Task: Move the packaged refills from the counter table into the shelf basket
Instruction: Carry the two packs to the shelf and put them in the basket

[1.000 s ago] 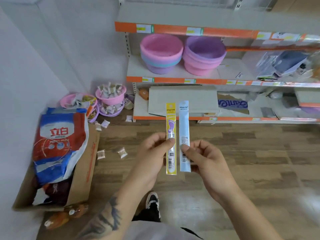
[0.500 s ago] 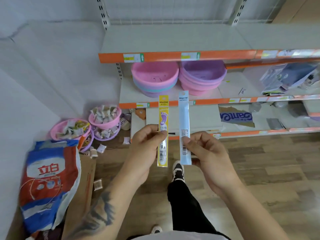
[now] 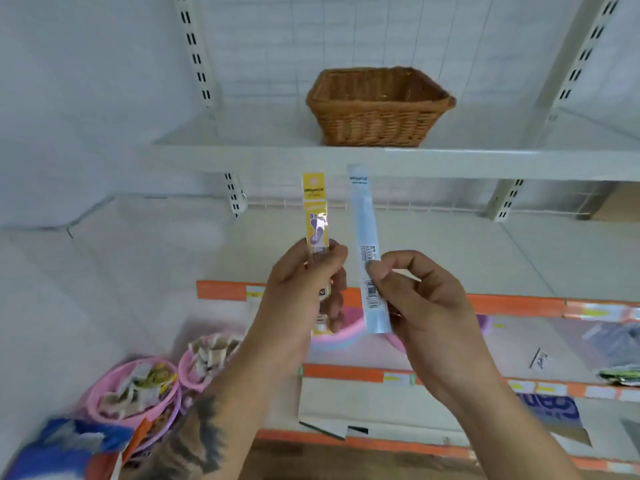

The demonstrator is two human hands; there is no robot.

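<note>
My left hand [image 3: 304, 289] grips a yellow refill pack [image 3: 314, 209] upright, its fingers curled round the lower half. Beside it, my right hand [image 3: 419, 299] pinches a pale blue refill pack [image 3: 363, 220] between thumb and forefinger, also held upright. A brown wicker basket [image 3: 377, 123] stands on the white upper shelf [image 3: 242, 157], above and slightly right of both packs. Its inside is mostly hidden from this angle. Both packs hang just below that shelf's front edge.
Below my hands run orange-edged shelves [image 3: 519, 304] with pink and purple basins partly hidden behind my arms. Pink bowls [image 3: 131, 389] of small packets sit at the lower left, near a blue and red bag [image 3: 52, 455]. White uprights flank the basket.
The view has tilted upward from the floor and low shelves to the upper shelf, bringing the basket into sight. Both hands have risen with the packs, still held side by side.
</note>
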